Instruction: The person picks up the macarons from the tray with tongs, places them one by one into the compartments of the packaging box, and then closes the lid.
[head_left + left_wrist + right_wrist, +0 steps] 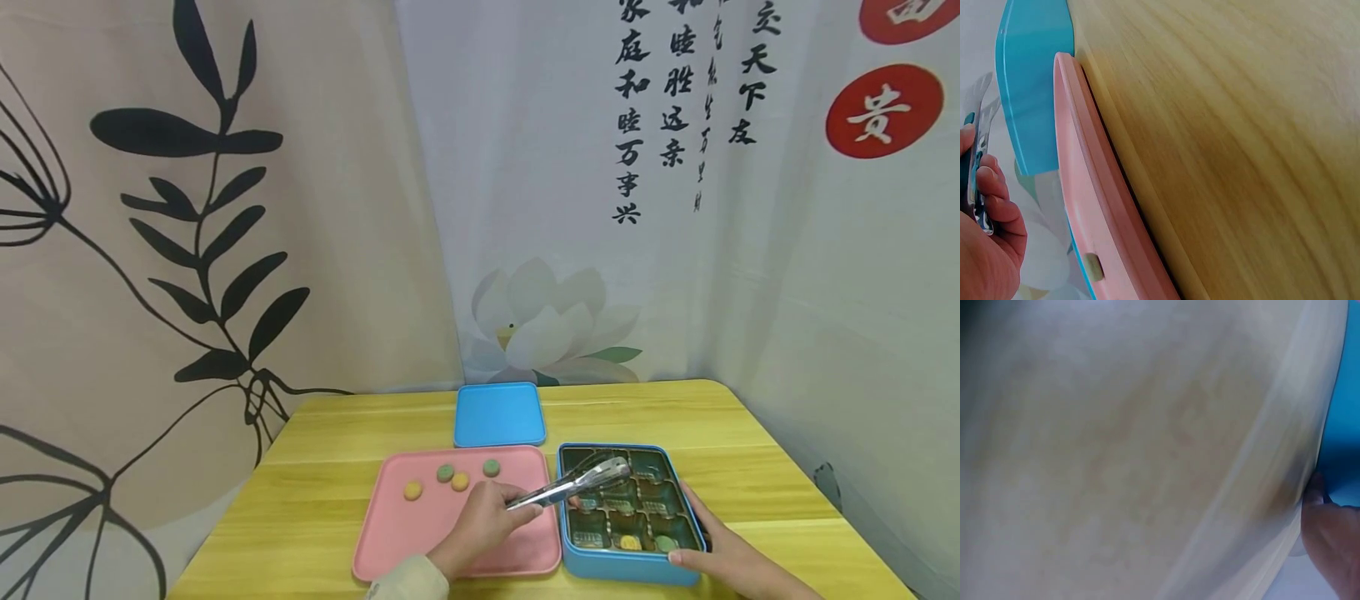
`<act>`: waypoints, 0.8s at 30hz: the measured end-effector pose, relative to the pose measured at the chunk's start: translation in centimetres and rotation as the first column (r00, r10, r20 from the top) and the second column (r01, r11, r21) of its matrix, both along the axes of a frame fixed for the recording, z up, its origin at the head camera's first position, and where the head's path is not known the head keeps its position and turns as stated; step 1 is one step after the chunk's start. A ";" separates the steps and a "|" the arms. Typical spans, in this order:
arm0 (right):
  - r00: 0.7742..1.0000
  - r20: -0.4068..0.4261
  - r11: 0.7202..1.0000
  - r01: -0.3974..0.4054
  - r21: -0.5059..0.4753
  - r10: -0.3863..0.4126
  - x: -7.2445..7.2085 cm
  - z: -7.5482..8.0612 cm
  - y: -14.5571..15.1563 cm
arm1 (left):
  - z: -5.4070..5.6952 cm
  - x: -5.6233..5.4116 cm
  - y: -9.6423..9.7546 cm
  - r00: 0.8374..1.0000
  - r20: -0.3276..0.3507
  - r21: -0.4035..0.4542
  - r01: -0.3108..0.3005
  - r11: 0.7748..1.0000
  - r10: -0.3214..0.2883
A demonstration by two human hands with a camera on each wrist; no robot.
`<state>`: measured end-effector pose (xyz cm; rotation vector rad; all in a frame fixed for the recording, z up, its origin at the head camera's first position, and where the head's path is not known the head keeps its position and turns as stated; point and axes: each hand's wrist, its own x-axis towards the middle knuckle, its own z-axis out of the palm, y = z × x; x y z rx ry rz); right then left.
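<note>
Left hand (489, 515) is gripping tongs (558, 492) over blue box (622, 567), likely mid-placing, load unclear; right hand (723, 546) is steadying it. Four round pieces (412, 490) are lying on tray (401, 533); next move likely needs compartment alignment.

In the head view the tongs (603, 473) are covering part of the blue box's (630, 569) compartments, and it's being too small to tell whether anything is sitting between the tips. The left hand (487, 521) is blocking some of the pink tray (397, 533), and the bottom edge is cropping the sleeve (412, 581). The box's side is hiding some right hand (720, 542) fingertips. The left wrist view is cutting off that hand; the right wrist view (rough one, honestly) is showing a smeary tabletop (1147, 456) and cropping the box.
</note>
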<state>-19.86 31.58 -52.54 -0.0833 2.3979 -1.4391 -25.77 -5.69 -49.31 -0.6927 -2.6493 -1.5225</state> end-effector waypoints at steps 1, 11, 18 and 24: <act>1.000 0.000 1.000 0.001 0.000 -0.001 0.0 0.0 0.0 | 0.1 0.0 -0.1 1.000 0.005 0.000 -0.002 1.000 0.002; 1.000 0.002 1.000 0.007 0.005 -0.007 0.0 0.2 0.0 | 0.3 -0.2 -1.6 0.999 0.036 0.001 -0.003 1.000 0.003; 1.000 0.008 1.000 0.003 0.002 -0.003 0.0 0.3 -0.1 | 0.4 -0.6 -3.4 0.999 -0.030 -0.005 -0.019 1.000 0.019; 1.000 0.010 1.000 0.003 -0.009 -0.003 0.0 0.3 -0.2 | 0.4 -0.8 -5.3 0.998 -0.032 -0.029 -0.056 0.998 0.055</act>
